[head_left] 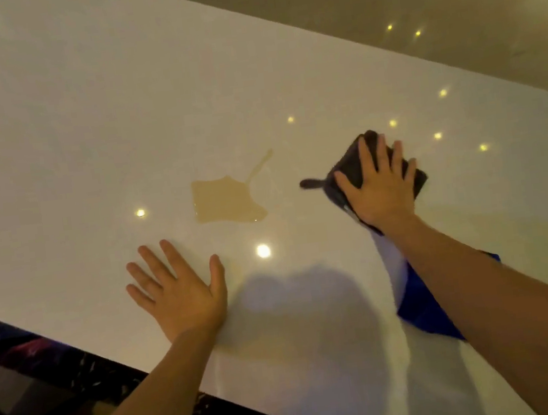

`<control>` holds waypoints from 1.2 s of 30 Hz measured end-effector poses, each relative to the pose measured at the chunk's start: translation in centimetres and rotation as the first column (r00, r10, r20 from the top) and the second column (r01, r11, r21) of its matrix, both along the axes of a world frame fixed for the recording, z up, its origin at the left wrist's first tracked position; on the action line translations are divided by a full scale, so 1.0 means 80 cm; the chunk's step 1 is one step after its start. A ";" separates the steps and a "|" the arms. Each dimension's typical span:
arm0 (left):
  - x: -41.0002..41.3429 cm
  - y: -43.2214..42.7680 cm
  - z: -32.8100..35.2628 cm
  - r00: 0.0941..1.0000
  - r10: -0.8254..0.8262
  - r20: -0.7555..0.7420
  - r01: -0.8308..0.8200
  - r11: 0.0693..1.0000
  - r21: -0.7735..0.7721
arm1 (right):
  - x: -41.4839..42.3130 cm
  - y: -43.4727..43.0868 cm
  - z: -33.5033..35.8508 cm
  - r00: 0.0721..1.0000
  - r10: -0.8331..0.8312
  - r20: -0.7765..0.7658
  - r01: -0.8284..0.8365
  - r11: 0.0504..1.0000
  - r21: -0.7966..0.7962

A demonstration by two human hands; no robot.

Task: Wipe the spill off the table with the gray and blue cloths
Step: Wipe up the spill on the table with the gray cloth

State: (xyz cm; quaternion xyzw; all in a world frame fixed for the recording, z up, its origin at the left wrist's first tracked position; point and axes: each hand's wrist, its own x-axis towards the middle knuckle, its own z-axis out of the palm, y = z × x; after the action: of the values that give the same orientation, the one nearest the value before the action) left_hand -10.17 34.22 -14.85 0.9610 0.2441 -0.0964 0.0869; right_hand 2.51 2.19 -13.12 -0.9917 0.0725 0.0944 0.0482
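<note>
Now right hand flat on gray cloth — spill unwiped.

Glossy white table mirrors ceiling spotlights (small warm dots); dark marbled floor below edge.

Bare table around spill — unobstructed.

Both forearms were bare from the frame edge to the wrist; no sleeve was visible. The left hand and right hand were ungloved. No ring, watch or band was apparent, though dim, warm lighting limited detail. Fingernails appeared short.
</note>
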 end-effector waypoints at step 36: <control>0.105 0.081 0.018 0.983 0.183 0.010 -0.182 0.983 -0.034 | -0.037 0.245 0.000 0.864 0.497 0.081 -0.501 0.835 0.225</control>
State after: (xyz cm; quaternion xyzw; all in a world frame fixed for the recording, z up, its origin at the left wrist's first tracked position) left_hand -1.77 40.68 -13.40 0.9337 0.3290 -0.0859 0.1125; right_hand -0.41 21.77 -13.14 -0.9640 -0.2007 0.1024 0.1416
